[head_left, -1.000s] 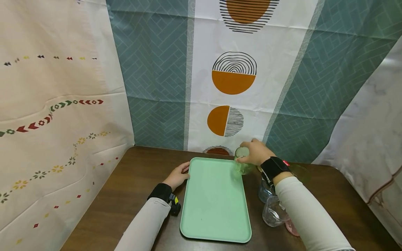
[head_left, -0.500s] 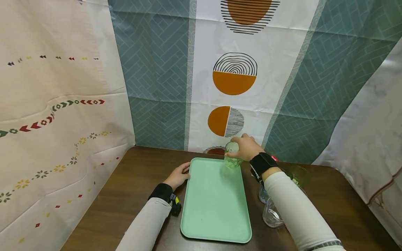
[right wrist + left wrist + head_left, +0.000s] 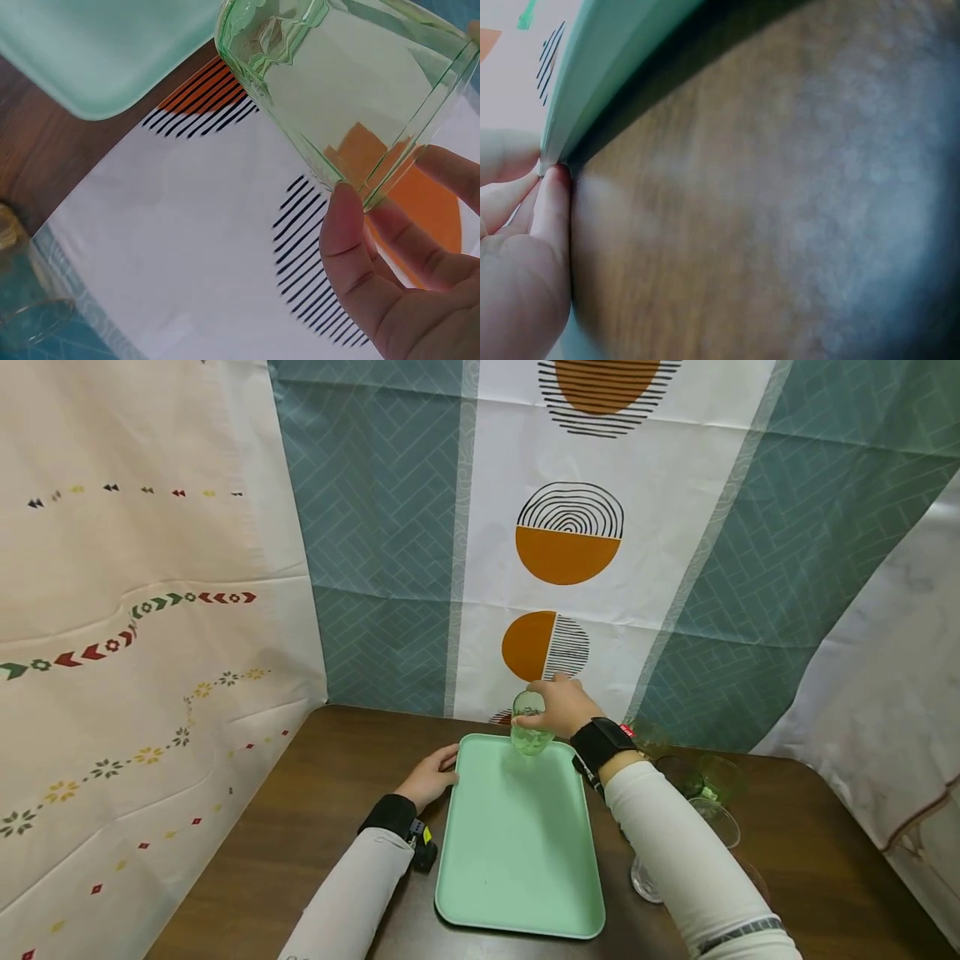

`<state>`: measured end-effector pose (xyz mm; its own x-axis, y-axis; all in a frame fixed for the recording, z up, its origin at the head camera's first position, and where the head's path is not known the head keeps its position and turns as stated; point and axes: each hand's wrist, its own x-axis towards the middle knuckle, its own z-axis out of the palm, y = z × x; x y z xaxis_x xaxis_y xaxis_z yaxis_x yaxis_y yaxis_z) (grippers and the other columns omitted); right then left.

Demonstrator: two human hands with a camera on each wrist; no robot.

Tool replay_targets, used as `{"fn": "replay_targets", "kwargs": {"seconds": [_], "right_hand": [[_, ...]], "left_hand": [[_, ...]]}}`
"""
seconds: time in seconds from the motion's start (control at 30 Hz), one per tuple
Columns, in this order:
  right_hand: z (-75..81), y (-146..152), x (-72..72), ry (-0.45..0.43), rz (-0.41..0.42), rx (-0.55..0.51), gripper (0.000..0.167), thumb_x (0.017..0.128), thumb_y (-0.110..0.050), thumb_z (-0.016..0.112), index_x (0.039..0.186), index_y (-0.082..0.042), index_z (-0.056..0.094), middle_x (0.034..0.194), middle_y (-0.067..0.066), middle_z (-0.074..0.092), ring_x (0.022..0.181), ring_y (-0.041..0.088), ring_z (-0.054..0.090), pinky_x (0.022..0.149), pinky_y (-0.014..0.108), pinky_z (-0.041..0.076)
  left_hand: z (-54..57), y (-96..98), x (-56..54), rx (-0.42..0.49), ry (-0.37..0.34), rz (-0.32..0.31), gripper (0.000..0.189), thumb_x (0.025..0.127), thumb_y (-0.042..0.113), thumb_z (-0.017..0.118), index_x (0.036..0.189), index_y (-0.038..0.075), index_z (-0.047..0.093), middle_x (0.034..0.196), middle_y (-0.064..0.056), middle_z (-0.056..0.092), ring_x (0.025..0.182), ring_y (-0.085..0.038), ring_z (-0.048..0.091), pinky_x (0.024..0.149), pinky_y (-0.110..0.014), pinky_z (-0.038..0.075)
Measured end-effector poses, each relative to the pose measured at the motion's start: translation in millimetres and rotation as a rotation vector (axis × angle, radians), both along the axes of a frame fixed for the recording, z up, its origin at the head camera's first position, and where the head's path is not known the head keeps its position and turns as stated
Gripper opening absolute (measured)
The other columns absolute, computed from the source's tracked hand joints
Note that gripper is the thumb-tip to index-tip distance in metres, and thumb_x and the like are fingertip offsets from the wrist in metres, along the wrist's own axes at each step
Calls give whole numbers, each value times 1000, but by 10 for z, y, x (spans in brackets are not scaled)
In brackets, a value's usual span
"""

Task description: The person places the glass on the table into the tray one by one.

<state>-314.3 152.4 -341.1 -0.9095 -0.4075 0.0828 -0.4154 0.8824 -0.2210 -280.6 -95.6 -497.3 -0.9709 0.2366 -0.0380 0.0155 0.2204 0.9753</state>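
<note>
A green tray (image 3: 521, 839) lies lengthwise on the brown table. My left hand (image 3: 426, 781) is at its far left corner; in the left wrist view the thumb and fingers (image 3: 553, 199) pinch the tray's rim. My right hand (image 3: 564, 708) holds a light green glass tumbler (image 3: 531, 741) over the tray's far end. In the right wrist view, the fingers and thumb grip that tumbler near its rim, and its thick patterned base points toward the tray. Whether the base touches the tray cannot be seen.
Several glasses stand to the right, partly behind my right forearm: a dark one (image 3: 678, 772), a green one (image 3: 720, 778), a clear one (image 3: 720, 822) and another clear one low down (image 3: 645, 883). An amber-based glass (image 3: 30, 292) shows in the right wrist view. Patterned cloths hang behind the table.
My right hand has carried the green tumbler leftward, from the tray's far right edge to above its far end. More glasses show past the forearm. The left hand stays at the rim.
</note>
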Motion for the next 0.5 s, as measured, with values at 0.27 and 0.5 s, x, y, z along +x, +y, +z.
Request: {"fn": "replay_targets", "kwargs": {"seconds": [0.27,0.5], "right_hand": [[-42,-202,-32,4,6,0,70,88,-50,76,142,-8,60,140,25,55,130,46,48,102,57,47],[-17,-348,22,-13,-5,17,71,90,-51,74,144,-9,58,135,26,54,119,44,52,98,53,50]], "left_hand": [[17,13,-5,13,4,9,58,97,-10,52,153,-8,35,153,-28,43,143,-42,40,111,-52,42],[-15,11,-25,-1,3,5,58,98,-9,51,153,-8,34,153,-29,42,143,-42,39,111,-52,42]]}}
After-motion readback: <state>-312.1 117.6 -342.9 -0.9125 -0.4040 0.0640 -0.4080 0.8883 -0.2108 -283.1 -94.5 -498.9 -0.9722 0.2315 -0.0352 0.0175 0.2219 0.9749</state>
